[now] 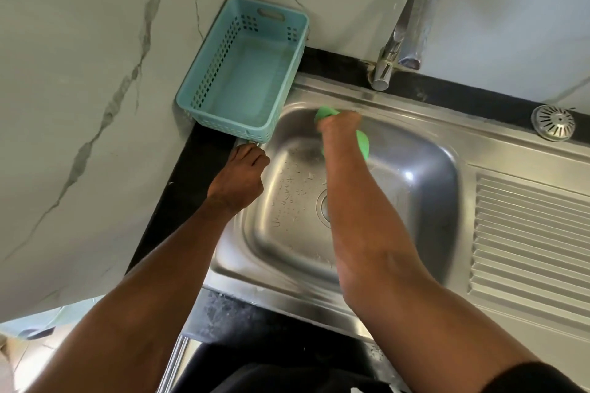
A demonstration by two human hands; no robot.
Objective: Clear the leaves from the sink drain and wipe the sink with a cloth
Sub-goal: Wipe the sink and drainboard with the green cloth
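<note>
Marble-veined wall fills the frame from 9 to 12 o'clock. Steel sink takes the centre and 3 o'clock side; its ribbed drainboard lies at 3 to 4 o'clock, and water droplets speckle the basin floor. Black counter borders the sink at 9 o'clock and along the back.

Blue plastic basket, perforated, sits in the corner at 11 o'clock, one end just over the sink rim. Chrome faucet rises at 1 o'clock, spout angled out over the basin.

Right hand, blurred, grips the green cloth against the basin's back wall at 12 o'clock; the cloth shows above and to the right of the fist. Left hand rests on the sink's left rim at 9 o'clock, fingers curled over the edge, just below the basket.

Drain at basin centre, mostly hidden by the right forearm. Round metal strainer lies on the back ledge at 2 o'clock, well apart from the drain.
</note>
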